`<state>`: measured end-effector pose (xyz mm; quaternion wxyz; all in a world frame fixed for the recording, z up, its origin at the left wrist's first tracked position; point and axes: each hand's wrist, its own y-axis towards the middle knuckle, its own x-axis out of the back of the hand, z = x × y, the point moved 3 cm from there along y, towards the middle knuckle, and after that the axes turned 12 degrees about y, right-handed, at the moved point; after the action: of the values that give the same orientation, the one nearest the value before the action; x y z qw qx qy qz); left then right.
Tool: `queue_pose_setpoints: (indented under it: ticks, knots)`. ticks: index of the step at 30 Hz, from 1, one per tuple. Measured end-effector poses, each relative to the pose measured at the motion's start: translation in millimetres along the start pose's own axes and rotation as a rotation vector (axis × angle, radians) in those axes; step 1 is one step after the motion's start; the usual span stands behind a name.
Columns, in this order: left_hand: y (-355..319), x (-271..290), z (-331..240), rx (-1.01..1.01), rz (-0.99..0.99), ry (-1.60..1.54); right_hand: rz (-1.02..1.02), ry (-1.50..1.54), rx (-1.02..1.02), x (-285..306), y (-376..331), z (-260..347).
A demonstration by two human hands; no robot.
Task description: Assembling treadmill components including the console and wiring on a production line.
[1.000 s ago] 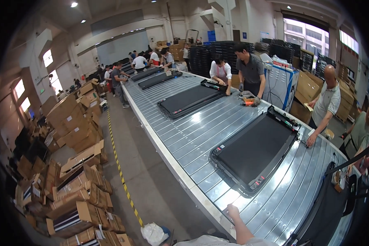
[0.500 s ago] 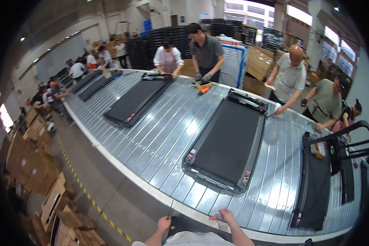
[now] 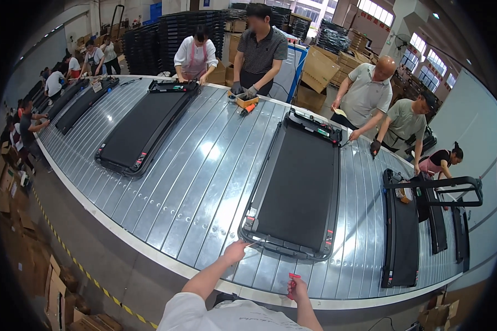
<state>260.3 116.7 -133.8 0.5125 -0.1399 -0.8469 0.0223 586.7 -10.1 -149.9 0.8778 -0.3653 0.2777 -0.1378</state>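
Observation:
A treadmill base (image 3: 298,187) with a black belt lies flat on the metal roller table in front of me. My left hand (image 3: 236,251) reaches to its near left corner, fingers pinched on a thin, straight strip (image 3: 252,244) whose tip is at the frame's near edge. Whether the tip touches the frame, I cannot tell. My right hand (image 3: 297,289) is closed around a small red-handled tool (image 3: 294,276), held over the table's near edge, apart from the treadmill base. The tool's kind is partly hidden by the fingers.
More treadmill bases lie along the table (image 3: 204,187), one to the left (image 3: 143,129) and one with an upright handrail to the right (image 3: 401,231). Several co-workers stand along the far side. A yellow box (image 3: 243,100) and an orange-handled tool (image 3: 249,109) lie there. Cardboard (image 3: 25,259) is piled at left.
My left hand has moved forward from the table's near edge to the treadmill base's near left corner. My right hand still holds the red-handled tool. The view has shifted.

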Motion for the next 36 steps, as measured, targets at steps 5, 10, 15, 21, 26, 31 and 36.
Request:
queue_pose_setpoints:
  ticks: [5,10,15,21,26,31,36]
  knots:
    - [28.6,-26.5,-47.6,-0.315,0.027,0.192,-0.055,0.081,0.039,34.9,-19.1,-15.6]
    - [51.3,-59.9,-48.9,-0.364,0.237,0.335,-0.219,0.089,0.000,63.0,-44.3,-39.9]
    - [67.2,-59.0,-33.6,-0.282,0.486,0.471,-0.254,0.101,-0.031,51.9,-65.0,-54.2]
    - [76.3,-40.4,-30.3,-0.278,0.381,0.539,-0.218,0.101,0.020,44.1,-43.8,-56.7]
    - [87.7,12.0,-47.8,-0.386,0.169,0.498,-0.208,0.223,0.196,25.0,-31.7,-25.9]
    - [83.2,79.9,-85.7,-0.362,0.057,0.496,0.056,0.590,0.384,11.3,-19.2,4.9]
    - [35.5,101.1,-57.1,-0.276,0.081,0.453,0.238,0.808,0.430,-28.3,-38.5,11.4]
